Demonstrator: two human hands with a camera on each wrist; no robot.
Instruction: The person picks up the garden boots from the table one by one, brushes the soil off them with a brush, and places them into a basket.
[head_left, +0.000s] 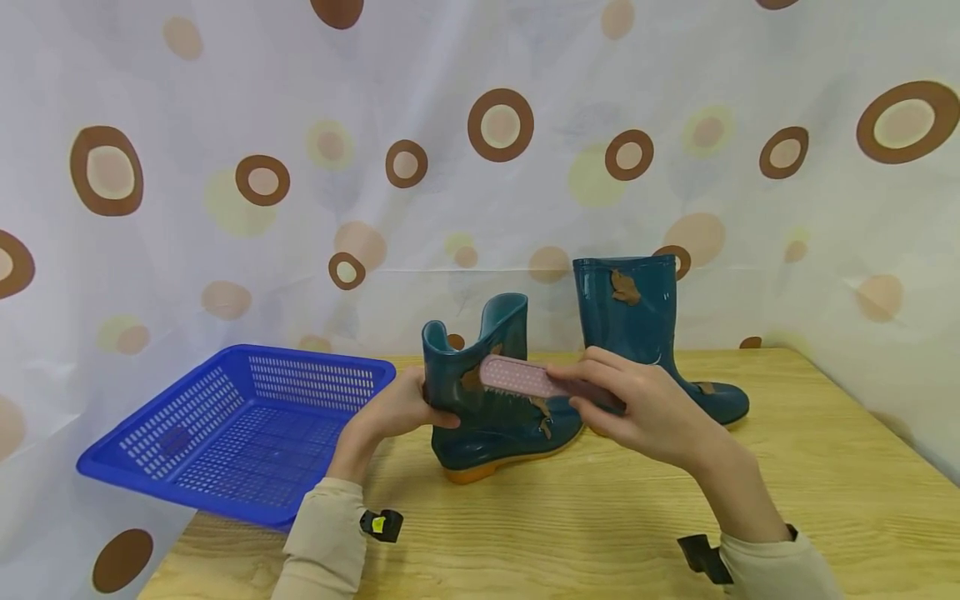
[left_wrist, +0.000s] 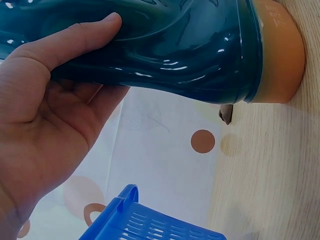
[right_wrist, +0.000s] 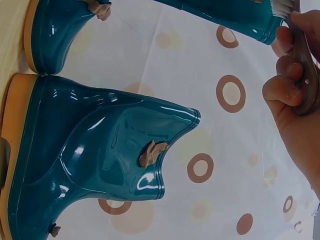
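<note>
A dark teal rubber boot [head_left: 472, 437] with an orange sole stands on the table, its shaft top bent inward and brown clumps stuck on it. My left hand [head_left: 397, 406] grips the back of its shaft, thumb [left_wrist: 92, 37] on the near side and fingers partly hidden behind. Between thumb and fingers my right hand [head_left: 645, 408] holds a scrub brush [head_left: 519, 377] by its handle. The brush's pale bristles [right_wrist: 283, 7] face the shaft; whether they touch it I cannot tell. The second boot [head_left: 648, 329] stands behind to the right, also with brown clumps [right_wrist: 152, 153].
To the left, a blue plastic basket [head_left: 232, 500] with slotted sides sits at the table's edge. The wooden table [head_left: 600, 533] runs back to a white curtain [head_left: 450, 50] patterned with brown and beige circles.
</note>
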